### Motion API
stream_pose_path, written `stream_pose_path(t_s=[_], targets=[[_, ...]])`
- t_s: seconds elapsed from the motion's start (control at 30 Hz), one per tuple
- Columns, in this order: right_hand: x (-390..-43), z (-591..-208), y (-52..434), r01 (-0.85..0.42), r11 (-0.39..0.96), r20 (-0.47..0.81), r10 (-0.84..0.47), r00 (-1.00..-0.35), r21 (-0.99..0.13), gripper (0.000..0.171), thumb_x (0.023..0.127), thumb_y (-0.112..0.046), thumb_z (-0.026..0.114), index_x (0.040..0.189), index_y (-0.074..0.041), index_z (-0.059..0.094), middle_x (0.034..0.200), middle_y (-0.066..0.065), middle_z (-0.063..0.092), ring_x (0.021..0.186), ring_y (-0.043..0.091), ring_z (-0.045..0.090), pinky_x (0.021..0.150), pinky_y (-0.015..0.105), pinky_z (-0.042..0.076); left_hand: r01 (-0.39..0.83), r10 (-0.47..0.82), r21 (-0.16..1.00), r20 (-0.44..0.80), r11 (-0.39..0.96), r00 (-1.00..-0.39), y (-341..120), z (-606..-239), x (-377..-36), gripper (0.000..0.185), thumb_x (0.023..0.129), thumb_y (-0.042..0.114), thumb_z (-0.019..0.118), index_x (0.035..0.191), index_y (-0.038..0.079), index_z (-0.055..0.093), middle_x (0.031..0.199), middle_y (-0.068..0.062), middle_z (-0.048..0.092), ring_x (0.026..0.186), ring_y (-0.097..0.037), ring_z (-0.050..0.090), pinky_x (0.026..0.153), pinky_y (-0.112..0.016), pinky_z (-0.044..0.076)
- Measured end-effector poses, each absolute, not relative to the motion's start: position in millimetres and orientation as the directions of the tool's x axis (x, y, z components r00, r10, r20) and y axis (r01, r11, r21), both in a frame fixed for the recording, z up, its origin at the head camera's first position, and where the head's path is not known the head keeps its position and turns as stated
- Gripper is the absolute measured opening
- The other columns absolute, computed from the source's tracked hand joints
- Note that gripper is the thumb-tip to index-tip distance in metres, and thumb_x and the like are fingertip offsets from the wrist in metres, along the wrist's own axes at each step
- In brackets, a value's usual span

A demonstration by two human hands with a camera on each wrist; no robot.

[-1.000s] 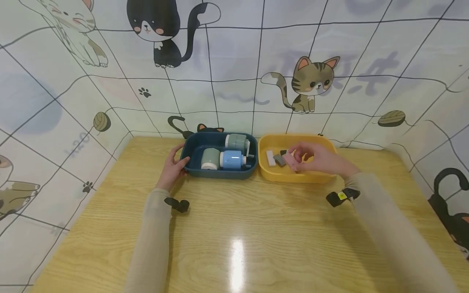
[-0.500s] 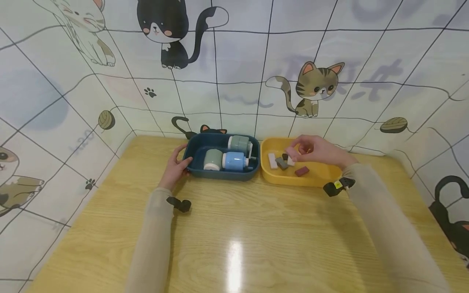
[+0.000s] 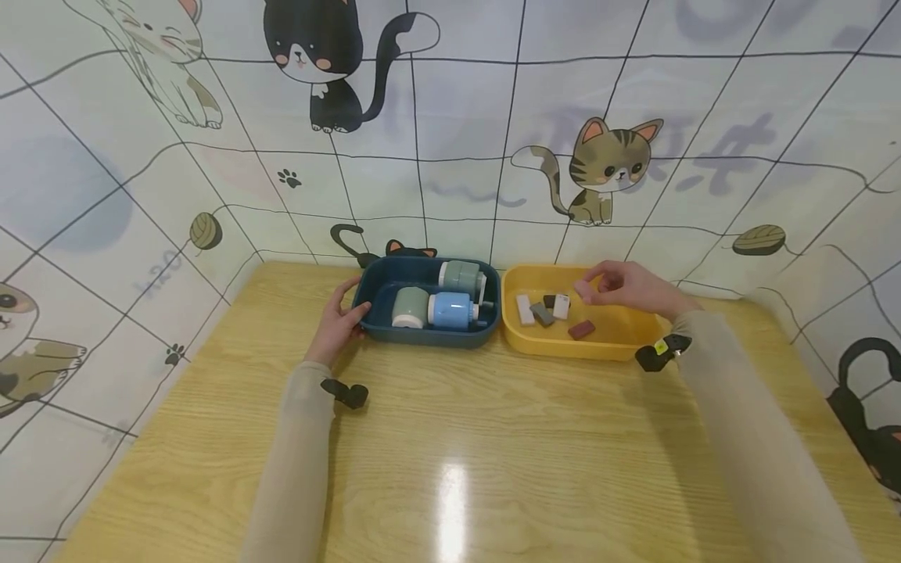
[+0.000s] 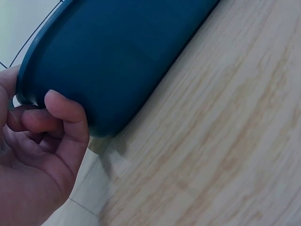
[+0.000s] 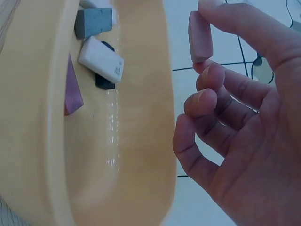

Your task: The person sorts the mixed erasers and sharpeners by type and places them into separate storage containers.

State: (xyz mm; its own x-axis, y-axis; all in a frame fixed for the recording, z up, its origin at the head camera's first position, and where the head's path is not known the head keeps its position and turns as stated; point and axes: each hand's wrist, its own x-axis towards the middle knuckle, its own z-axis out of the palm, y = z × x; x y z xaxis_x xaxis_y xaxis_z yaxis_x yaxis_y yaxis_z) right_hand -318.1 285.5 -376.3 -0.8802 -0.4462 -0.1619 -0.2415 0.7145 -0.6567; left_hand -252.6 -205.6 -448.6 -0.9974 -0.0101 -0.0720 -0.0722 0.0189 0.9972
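Observation:
In the head view my right hand (image 3: 633,289) pinches a pink eraser (image 3: 583,292) between thumb and fingertips, above the back part of a yellow tray (image 3: 563,348). The right wrist view shows this eraser (image 5: 201,37) upright, past the tray's wall. Inside the tray lie a dark red eraser (image 3: 582,329), a grey eraser (image 3: 542,314), two white ones and a black one partly under a white one (image 3: 561,306). My left hand (image 3: 335,328) holds the left end of a dark blue tray (image 3: 422,337), thumb over the rim and fingers curled outside.
The blue tray holds two green crank pencil sharpeners, one at the back (image 3: 459,275), and a blue sharpener (image 3: 452,310), lying on their sides. Both trays stand side by side on the wooden table (image 3: 394,438), close to the cat-patterned backdrop (image 3: 457,117).
My right hand has lifted the pink eraser from among the others and moved right with it, uncovering the dark red eraser. My left hand keeps its hold on the blue tray.

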Motion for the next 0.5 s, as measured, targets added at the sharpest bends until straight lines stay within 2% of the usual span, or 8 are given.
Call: stream_pose_path(t_s=[0.27, 0.5], targets=[[-323.0, -381.3, 289.9, -0.186, 0.761, -0.207, -0.389, -0.898, -0.622, 0.06, 0.083, -0.046, 0.073, 0.124, -0.005, 0.057, 0.097, 0.012, 0.057, 0.091, 0.028, 0.048, 0.075, 0.036, 0.039, -0.062, -0.025, 0.998, -0.062, -0.003, -0.998, -209.4, -464.6, -260.9, 0.06, 0.096, 0.006, 0.058, 0.15, 0.017, 0.033, 0.06, -0.003, 0.058, 0.045, -0.015, 0.05, 0.046, -0.024, 0.047], [-322.8, -382.2, 288.6, -0.193, 0.771, -0.218, -0.395, -0.893, -0.607, 0.057, 0.085, -0.044, 0.072, 0.123, -0.004, 0.056, 0.102, 0.014, 0.058, 0.092, 0.028, 0.049, 0.077, 0.037, 0.04, -0.026, -0.039, 0.999, -0.024, 0.038, -0.999, -211.2, -473.7, -263.9, 0.058, 0.098, 0.008, 0.057, 0.149, 0.021, 0.034, 0.061, -0.002, 0.058, 0.045, -0.012, 0.049, 0.046, -0.021, 0.046]])
